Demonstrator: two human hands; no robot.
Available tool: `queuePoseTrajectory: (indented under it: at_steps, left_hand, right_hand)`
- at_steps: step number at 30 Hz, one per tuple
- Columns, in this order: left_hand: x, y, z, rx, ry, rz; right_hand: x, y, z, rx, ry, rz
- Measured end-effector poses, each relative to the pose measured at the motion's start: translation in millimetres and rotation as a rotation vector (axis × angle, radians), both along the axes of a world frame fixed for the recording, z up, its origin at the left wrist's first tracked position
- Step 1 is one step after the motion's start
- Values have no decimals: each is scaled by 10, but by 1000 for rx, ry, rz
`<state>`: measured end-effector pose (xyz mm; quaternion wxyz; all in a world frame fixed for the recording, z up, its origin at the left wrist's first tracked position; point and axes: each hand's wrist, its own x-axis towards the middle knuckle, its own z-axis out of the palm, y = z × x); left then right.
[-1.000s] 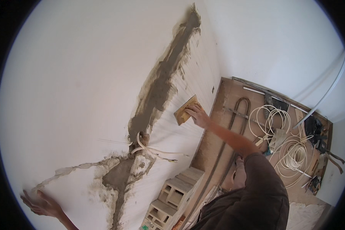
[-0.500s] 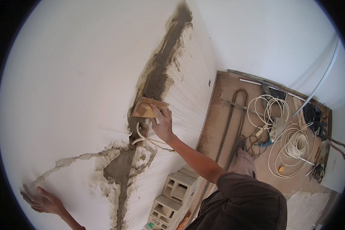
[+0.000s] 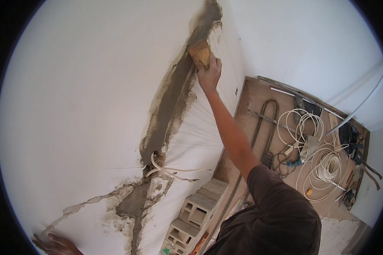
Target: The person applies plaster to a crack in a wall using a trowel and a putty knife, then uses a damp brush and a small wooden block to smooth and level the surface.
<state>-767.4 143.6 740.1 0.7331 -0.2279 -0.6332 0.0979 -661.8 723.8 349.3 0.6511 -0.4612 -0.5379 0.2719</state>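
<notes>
My right hand [image 3: 209,75] grips a flat, mortar-stained yellow-brown float [image 3: 198,52], pressed on a long strip of grey mortar [image 3: 174,100] filling a channel high in the white wall [image 3: 72,97]. My left hand [image 3: 55,244] lies open against the wall at the lower left, beside a narrow rough cut [image 3: 87,201]. White cables [image 3: 159,168] stick out of a hole below the long strip, where a patch of grey fill [image 3: 132,199] continues downward with chipped edges.
Hollow concrete blocks [image 3: 195,210] are stacked at the wall's foot. On the brown floor [image 3: 247,97] lie bent pipes [image 3: 272,108], coils of white cable [image 3: 332,163], tools [image 3: 347,199] and black bags [image 3: 349,140]. A pale conduit [image 3: 357,108] leans near the corner at the right.
My right hand has moved the float from beside the strip onto it and up toward its top. The strip looks smoother where it passed. My left hand has slid slightly lower.
</notes>
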Motion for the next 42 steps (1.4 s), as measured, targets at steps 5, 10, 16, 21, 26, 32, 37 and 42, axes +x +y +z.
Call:
queuePoseTrajectory:
  at_steps: [5, 10, 16, 21, 26, 32, 37, 42]
  left_hand:
    - [69, 12, 92, -37, 22, -19]
    - [90, 41, 69, -36, 5, -45]
    - [95, 43, 84, -28, 6, -54]
    - [123, 26, 114, -11, 1, -56]
    - [35, 1, 4, -6, -14, -64]
    - [-74, -168, 50, 6, -18, -23]
    - [-3, -160, 116, -17, 20, 8]
    - [-25, -117, 87, 6, 17, -31]
  right_hand:
    - [228, 246, -27, -86, 102, -34]
    - [694, -165, -166, -311, 621, 577]
    - [730, -643, -61, -523, 1000, 1112]
    - [308, -882, 139, -316, 469, 713]
    - [-6, -932, 322, -395, 67, 314]
    - [333, -1040, -1000, -806, -101, 245]
    - [560, -1886, -724, -473, 179, 309]
    - [377, -2353, 79, -83, 69, 323]
